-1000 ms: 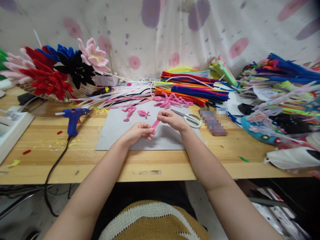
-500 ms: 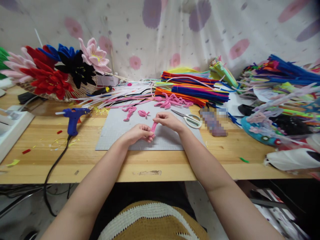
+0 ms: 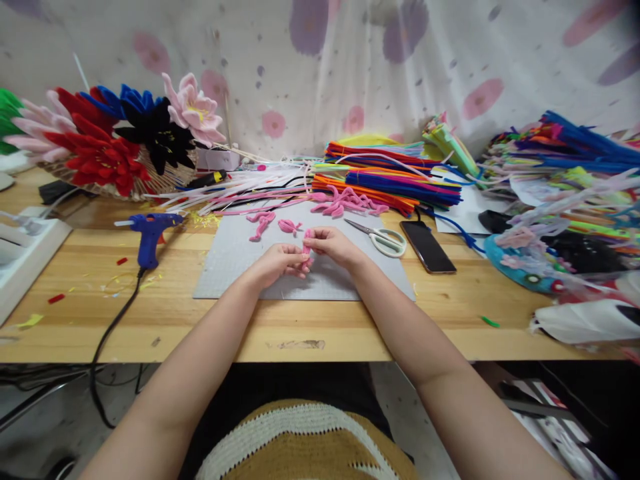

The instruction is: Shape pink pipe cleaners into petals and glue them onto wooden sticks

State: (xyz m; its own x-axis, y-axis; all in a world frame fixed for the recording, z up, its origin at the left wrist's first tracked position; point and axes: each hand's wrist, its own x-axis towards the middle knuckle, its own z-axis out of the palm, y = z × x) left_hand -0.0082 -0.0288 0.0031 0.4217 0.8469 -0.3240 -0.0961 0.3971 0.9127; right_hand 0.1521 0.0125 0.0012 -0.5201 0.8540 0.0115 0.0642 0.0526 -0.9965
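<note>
Over the grey mat (image 3: 225,267), a small pink fuzzy piece (image 3: 307,247) is pinched between my two hands. My left hand (image 3: 284,260) is closed on its lower end. The fingers of my right hand (image 3: 327,243) are closed at its upper part, which they partly cover. Behind my hands lie a pink bundled piece (image 3: 289,227) and a bent pink piece (image 3: 260,225). A pile of pink fuzzy pieces (image 3: 343,202) rests at the mat's back edge. Scissors with pale handles (image 3: 387,242) lie right of my right hand.
A blue glue gun (image 3: 149,241) with a black cable is on the left, near a white power strip (image 3: 30,253). Fuzzy flowers (image 3: 107,157) stand behind it. Colourful stems (image 3: 395,180) lie at the back. A phone (image 3: 429,247) rests right of the mat.
My right fingers have moved slightly down and left along the pink piece, closer to my left hand, and less of the piece shows between them. The view has shifted a little.
</note>
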